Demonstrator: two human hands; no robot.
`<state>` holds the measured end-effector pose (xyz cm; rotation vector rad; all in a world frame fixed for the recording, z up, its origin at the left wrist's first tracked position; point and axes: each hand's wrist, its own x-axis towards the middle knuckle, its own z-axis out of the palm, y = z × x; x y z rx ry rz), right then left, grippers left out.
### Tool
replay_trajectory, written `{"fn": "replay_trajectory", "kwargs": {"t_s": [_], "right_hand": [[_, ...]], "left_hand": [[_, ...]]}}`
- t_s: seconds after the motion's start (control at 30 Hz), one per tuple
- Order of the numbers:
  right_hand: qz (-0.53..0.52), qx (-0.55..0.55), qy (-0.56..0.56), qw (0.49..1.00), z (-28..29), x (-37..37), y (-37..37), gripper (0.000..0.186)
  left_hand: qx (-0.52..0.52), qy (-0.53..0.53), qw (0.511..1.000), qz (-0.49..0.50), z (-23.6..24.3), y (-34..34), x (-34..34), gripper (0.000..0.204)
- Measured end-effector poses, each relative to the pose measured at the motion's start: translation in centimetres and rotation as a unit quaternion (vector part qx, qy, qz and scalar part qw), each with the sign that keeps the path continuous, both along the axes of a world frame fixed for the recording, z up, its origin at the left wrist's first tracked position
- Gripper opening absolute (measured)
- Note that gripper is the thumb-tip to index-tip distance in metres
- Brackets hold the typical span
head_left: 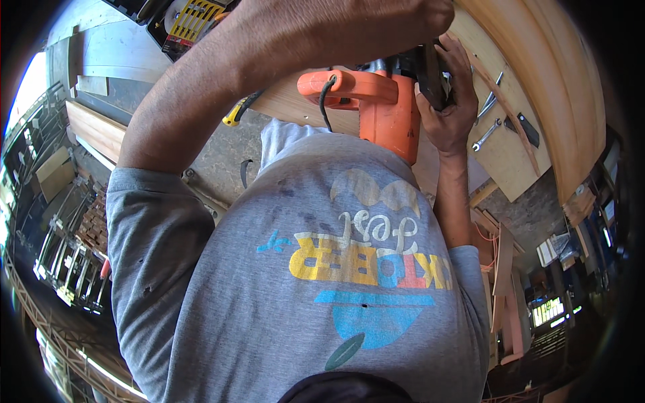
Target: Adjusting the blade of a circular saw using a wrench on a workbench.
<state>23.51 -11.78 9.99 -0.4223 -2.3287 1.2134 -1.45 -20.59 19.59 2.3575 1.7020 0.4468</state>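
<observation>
An orange power tool [386, 117] with a black upper part and a cord sits against my body at the top middle. My left hand [420, 17] reaches across above it, fingers curled and closed; what they hold is hidden. Around the tool's dark upper part [432, 80], my right hand [453, 107] has its thumb and fingers wrapped. Just right of that hand, wrenches [487, 134], a small dark object [527, 134] and a thin wooden strip [524, 141] lie on a plywood board [510, 174].
An open case of tools [188, 30] is at the top left, with a yellow-black handle [234, 114] below it. Long planks [94, 127] line the left side. A curved wooden piece [571, 80] runs down the right. Stacked wood [91, 221] and racks [54, 255] are farther left.
</observation>
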Motion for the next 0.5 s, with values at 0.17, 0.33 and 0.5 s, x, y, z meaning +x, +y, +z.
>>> {"fn": "replay_trajectory", "kwargs": {"t_s": [0.17, 0.33, 0.5], "right_hand": [[-0.009, -0.007, -0.004, 1.000, 0.0, 0.1, -0.4, 0.065], [-0.010, -0.005, -0.006, 1.000, 0.1, 0.0, -0.6, 0.064], [-0.006, 0.002, -0.004, 1.000, 0.2, -0.1, -0.4, 0.063]], "left_hand": [[0.049, 0.021, 0.998, 0.023, -1.7, -1.4, 0.5, 0.008], [0.035, 0.052, 0.996, 0.059, -2.6, -2.6, 0.7, 0.010], [0.030, 0.040, 0.992, 0.112, -3.6, -3.0, 0.9, 0.010]]}}
